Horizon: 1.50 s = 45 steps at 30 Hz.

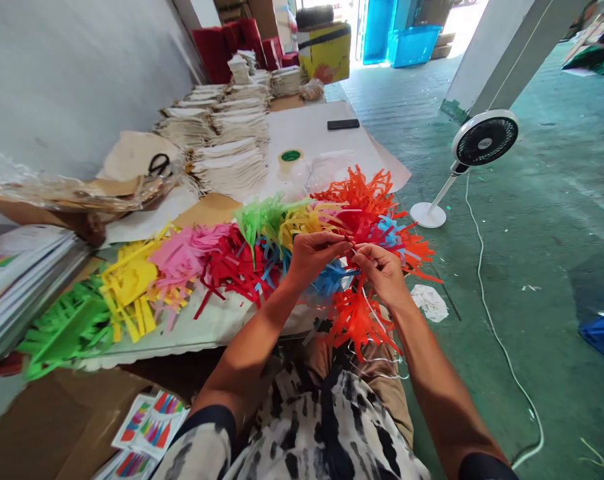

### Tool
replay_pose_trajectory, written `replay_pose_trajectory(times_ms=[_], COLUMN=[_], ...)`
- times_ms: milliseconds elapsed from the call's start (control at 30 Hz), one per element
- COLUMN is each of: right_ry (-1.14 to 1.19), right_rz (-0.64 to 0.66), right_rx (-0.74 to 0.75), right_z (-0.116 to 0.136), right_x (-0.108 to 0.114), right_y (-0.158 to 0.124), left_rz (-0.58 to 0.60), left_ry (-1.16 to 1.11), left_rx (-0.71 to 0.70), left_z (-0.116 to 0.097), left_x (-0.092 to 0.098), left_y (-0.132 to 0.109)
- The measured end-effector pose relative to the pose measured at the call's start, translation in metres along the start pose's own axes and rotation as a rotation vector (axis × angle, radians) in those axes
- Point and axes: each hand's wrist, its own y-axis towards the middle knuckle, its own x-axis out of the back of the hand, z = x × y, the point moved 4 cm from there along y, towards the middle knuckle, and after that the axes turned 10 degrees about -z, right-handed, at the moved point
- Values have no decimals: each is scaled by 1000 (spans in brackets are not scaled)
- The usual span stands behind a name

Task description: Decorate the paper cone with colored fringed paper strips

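My left hand (312,257) and my right hand (385,270) meet fingertip to fingertip above the table's near edge, both pinched. A small dark red bit shows between the fingertips, too small to make out. From my right hand a white string (369,303) runs down past an orange fringed paper tassel (359,320) hanging over my lap. Behind the hands lie fringed tassels in orange (357,193), light green (262,217) and blue (329,277). To the left are red (232,267), pink (189,247), yellow (132,270) and green (72,323) tassels.
Stacked white bundles (232,160) line the table's left side, near scissors (159,164). A tape roll (290,157) and a dark flat object (343,125) lie farther back. A white fan (485,140) stands on the right, its cable (482,280) trailing across the floor.
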Motion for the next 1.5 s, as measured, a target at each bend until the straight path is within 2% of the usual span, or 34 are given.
replay_pose_trajectory(times_ms=[233,567,767,867,933,1000,1100,1167,1300,1500], right_ry=[73,133,135,103,59,-20,-158,-212,-317,-389], right_rz=[-26,-38,8,28,13,-18,-27,0,33,23], right_rx=[-59,-102,-122,-113,-57,73,285,353,400,318], right_z=[-7,-12,-13,-9,-2,8,24,32,38,33], right_x=[-1,-5,-9,-6,-1,5,11,11,8,9], right_y=[-2,-4,-5,-3,-1,0,-1,-3,-5,-5], left_rz=[-19,-29,108,113,105,113,141,157,177,230], left_ry=[-12,-57,-110,-132,-152,-161,-138,-117,-75,-21], left_rx=[-18,29,-76,15,101,149,152,141,111,51], left_z=[5,10,6,12,18,21,21,20,19,15], left_x=[1,0,-4,-2,0,3,5,5,4,2], left_y=[-4,-9,-8,-3,0,2,4,5,4,0])
